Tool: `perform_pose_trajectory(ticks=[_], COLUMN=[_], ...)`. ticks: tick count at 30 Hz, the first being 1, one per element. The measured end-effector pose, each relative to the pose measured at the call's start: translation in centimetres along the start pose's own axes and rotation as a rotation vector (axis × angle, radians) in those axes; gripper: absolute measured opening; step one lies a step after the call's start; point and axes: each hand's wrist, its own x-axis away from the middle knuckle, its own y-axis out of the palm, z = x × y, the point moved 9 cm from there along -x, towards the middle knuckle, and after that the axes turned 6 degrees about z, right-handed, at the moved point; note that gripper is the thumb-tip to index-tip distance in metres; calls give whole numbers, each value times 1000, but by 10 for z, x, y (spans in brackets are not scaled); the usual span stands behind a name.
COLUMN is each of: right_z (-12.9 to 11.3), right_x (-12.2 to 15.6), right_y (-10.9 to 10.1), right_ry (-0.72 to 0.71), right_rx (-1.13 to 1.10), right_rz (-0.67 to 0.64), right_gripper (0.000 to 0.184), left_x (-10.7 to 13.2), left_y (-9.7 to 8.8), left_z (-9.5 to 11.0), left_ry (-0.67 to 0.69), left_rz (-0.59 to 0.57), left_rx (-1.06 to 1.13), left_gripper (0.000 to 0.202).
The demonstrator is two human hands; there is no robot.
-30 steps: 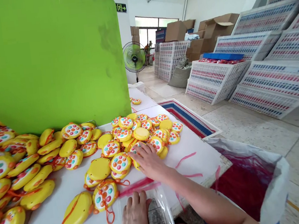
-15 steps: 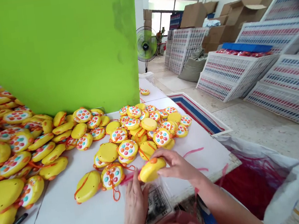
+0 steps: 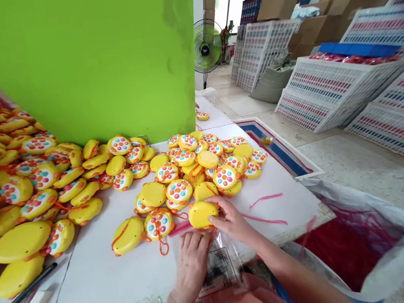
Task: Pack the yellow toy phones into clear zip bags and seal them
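My right hand [image 3: 231, 220] grips a yellow toy [image 3: 201, 214], back side up, just above the near edge of the white table [image 3: 103, 279]. My left hand [image 3: 192, 262] lies beside it on a clear plastic bag [image 3: 218, 266] with printed text, fingers holding the bag's mouth under the toy. A heap of the same yellow toys [image 3: 203, 163] with coloured buttons and orange cords lies right behind my hands. A larger pile [image 3: 27, 186] fills the table's left side.
A green board [image 3: 86, 62] stands upright behind the toys. Pink strips [image 3: 268, 219] lie on the table's right part. A big bag of red strips [image 3: 340, 243] sits at the right. White crates [image 3: 326, 88], cartons and a fan [image 3: 207, 49] stand on the floor.
My right hand took a yellow toy from the heap and brought it toward me, over the bag. My left hand slid up on the bag to meet it. The view moved left and down.
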Motion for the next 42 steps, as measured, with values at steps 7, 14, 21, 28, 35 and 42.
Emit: perform_pose_trajectory(ticks=[7,14,21,28,35,42], right_z=[-9,-16,4,-5,-11,-36], right_x=[-1,-5,13,20,28,27], right_y=[16,-12,-5,4,-7,-12], right_ry=[-113,-133,-23,-35,-41,-299], right_rx=[269,559,470,228,54,354], right_rz=[-148,11,-97,99,208,267], right_gripper=[26,27,36,37,31,39], left_x=[1,0,-9,-14,24,22], left_y=[-22,-17,-13,-28,-23,0], left_z=[-10,-26,-33,-24,-72,-52], left_ry=[-109,-288,-396,-466,-908,-1049], left_rz=[174,106,-16,-67,220,3], left_rx=[-3,245,427,462,691,1029], left_gripper=[7,6,9,13,59,40])
